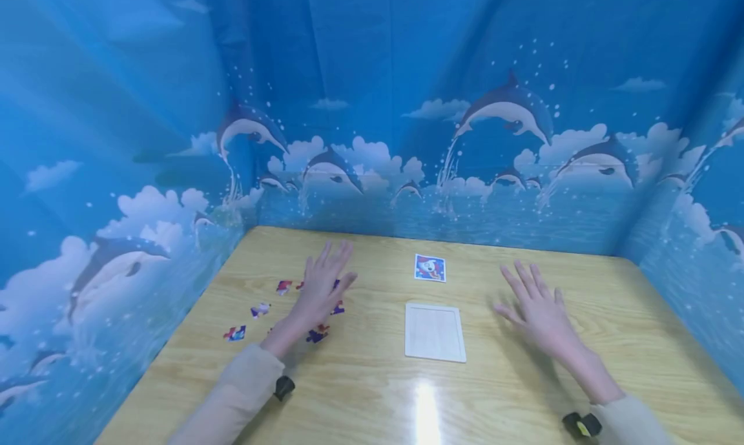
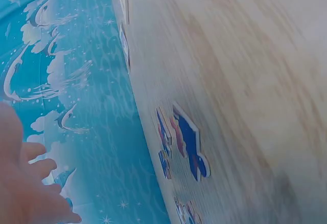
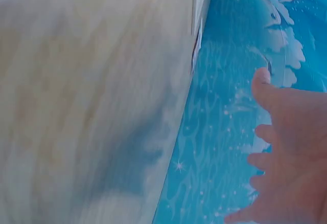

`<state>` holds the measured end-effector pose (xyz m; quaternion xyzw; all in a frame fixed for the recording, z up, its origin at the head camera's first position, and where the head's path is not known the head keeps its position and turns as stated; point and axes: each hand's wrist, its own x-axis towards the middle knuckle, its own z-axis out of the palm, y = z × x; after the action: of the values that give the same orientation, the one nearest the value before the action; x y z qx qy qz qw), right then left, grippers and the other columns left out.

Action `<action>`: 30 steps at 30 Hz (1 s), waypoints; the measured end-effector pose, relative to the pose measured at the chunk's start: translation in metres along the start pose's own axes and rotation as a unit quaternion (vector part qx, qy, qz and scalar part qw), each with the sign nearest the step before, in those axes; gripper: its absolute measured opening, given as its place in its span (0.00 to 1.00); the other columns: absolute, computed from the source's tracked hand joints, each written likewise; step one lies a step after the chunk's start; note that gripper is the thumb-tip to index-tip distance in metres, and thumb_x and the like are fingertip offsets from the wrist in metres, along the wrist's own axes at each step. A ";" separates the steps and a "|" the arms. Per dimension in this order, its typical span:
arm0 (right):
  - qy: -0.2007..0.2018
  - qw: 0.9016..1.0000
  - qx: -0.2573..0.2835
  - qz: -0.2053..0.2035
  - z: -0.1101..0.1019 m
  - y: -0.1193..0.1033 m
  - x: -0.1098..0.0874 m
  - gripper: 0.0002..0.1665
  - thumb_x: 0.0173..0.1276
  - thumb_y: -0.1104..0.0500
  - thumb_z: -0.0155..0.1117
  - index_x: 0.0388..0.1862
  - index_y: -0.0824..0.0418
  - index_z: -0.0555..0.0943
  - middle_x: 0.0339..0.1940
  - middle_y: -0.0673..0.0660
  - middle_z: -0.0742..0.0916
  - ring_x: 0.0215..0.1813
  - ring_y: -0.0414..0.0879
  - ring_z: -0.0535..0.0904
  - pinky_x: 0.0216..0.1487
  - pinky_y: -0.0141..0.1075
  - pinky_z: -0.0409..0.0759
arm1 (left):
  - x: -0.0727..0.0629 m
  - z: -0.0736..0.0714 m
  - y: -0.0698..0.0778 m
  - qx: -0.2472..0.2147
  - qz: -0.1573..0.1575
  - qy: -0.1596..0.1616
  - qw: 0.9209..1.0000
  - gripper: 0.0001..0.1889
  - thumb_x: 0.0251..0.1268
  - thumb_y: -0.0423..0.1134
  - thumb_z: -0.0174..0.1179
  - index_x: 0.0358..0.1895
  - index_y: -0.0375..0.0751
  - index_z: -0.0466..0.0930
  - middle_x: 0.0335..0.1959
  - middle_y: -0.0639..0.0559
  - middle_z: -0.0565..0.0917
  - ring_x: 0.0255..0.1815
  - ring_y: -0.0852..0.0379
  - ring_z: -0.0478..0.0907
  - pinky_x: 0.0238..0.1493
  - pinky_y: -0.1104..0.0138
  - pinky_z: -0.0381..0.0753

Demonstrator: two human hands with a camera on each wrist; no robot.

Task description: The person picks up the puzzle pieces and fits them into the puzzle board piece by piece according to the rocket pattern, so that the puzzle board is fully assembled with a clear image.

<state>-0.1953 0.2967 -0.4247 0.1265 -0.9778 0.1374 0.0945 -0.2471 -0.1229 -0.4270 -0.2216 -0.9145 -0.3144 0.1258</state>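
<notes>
My left hand [image 1: 321,289] hovers with spread fingers over a scatter of jigsaw puzzle pieces [image 1: 317,333] on the left of the table, hiding some of them. In the left wrist view, a blue puzzle piece [image 2: 191,142] lies flat on the wood, apart from the hand. On the other side, my right hand [image 1: 540,312] is held above the table with its fingers spread, holding nothing; its shadow falls on the wood. Between the hands lies a pale square puzzle tray [image 1: 434,332]. Behind it is a small square picture card [image 1: 430,268] showing a white figure on blue and red.
The wooden table [image 1: 372,393] ends at a blue curtain [image 1: 372,109] printed with dolphins, which encloses its back and sides. Loose pieces such as a red and blue puzzle piece [image 1: 235,333] lie toward the table's left edge.
</notes>
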 end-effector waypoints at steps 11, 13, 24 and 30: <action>-0.043 0.994 -0.017 -0.097 0.018 -0.034 -0.003 0.42 0.76 0.45 0.58 0.81 0.60 0.58 0.82 0.63 0.59 0.82 0.64 0.49 0.71 0.73 0.52 | -0.004 -0.010 -0.002 -0.081 -0.014 0.042 0.996 0.26 0.85 0.47 0.40 0.79 0.45 0.58 0.80 0.45 0.60 0.83 0.42 0.46 0.80 0.42 0.36; -0.050 0.992 -0.021 -0.113 0.021 -0.038 -0.005 0.41 0.76 0.45 0.58 0.80 0.62 0.60 0.81 0.63 0.61 0.81 0.65 0.51 0.70 0.73 0.54 | -0.005 -0.010 -0.003 -0.079 -0.015 0.046 0.996 0.26 0.85 0.47 0.40 0.78 0.45 0.59 0.79 0.44 0.61 0.82 0.43 0.47 0.80 0.41 0.37; -0.094 0.987 0.001 -0.132 0.029 -0.054 -0.010 0.43 0.74 0.43 0.61 0.78 0.64 0.62 0.79 0.63 0.65 0.79 0.67 0.55 0.71 0.73 0.54 | -0.011 -0.020 -0.014 -0.093 -0.027 0.068 0.993 0.25 0.85 0.47 0.40 0.76 0.42 0.63 0.77 0.41 0.65 0.80 0.38 0.52 0.78 0.38 0.43; -0.135 0.983 0.013 -0.123 0.031 -0.053 -0.013 0.44 0.74 0.41 0.59 0.78 0.65 0.61 0.80 0.64 0.64 0.80 0.67 0.53 0.71 0.73 0.51 | -0.014 -0.031 -0.025 -0.102 -0.041 0.068 0.992 0.25 0.85 0.49 0.38 0.76 0.42 0.64 0.77 0.41 0.65 0.79 0.39 0.56 0.77 0.39 0.50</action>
<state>-0.1735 0.2408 -0.4440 0.2645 -0.9567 0.1189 -0.0242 -0.2447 -0.1646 -0.4212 -0.1736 -0.8753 -0.4252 0.1514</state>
